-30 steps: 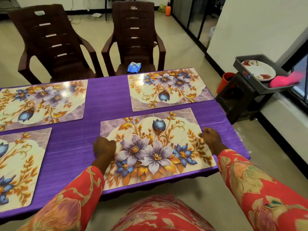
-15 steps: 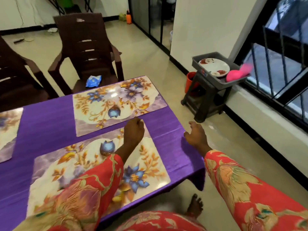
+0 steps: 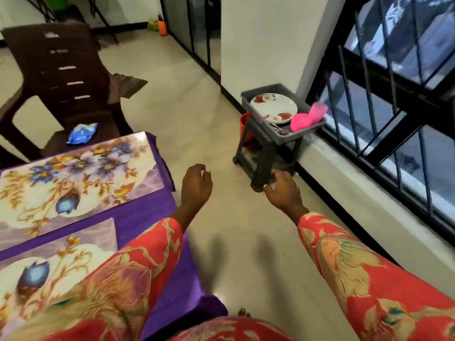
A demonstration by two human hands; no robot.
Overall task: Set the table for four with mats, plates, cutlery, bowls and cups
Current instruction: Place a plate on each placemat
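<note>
Two floral mats lie on the purple tabletop point(image 3: 145, 217): the far mat point(image 3: 73, 178) runs along the table's right end near its far right corner, and the near mat point(image 3: 56, 264) lies just beside it toward the near edge, partly hidden under the left sleeve point(image 3: 123, 271). A strip of purple cloth shows between them.

The remaining tableware sits well apart from the table, in a grey tray point(image 3: 305, 136) on a dark stool point(image 3: 266, 158) against the wall below the barred window point(image 3: 394, 94). In the tray a white plate point(image 3: 273, 107) with red flowers lies flat, a pink bowl point(image 3: 300, 123) rests upside down at the tray's near right corner, and a pink cup point(image 3: 317, 113) is touching it. Some cutlery point(image 3: 278, 127) shows beside the bowl, too small to sort out.

Both hands hang in the air over the floor between table and stool. The left hand point(image 3: 197, 185) has loosely curled fingers and holds nothing. The right hand point(image 3: 283, 190) is spread, palm down, and empty.

A brown plastic chair point(image 3: 64, 77) stands beyond the table's far edge with a blue packet point(image 3: 82, 132) on its seat.
</note>
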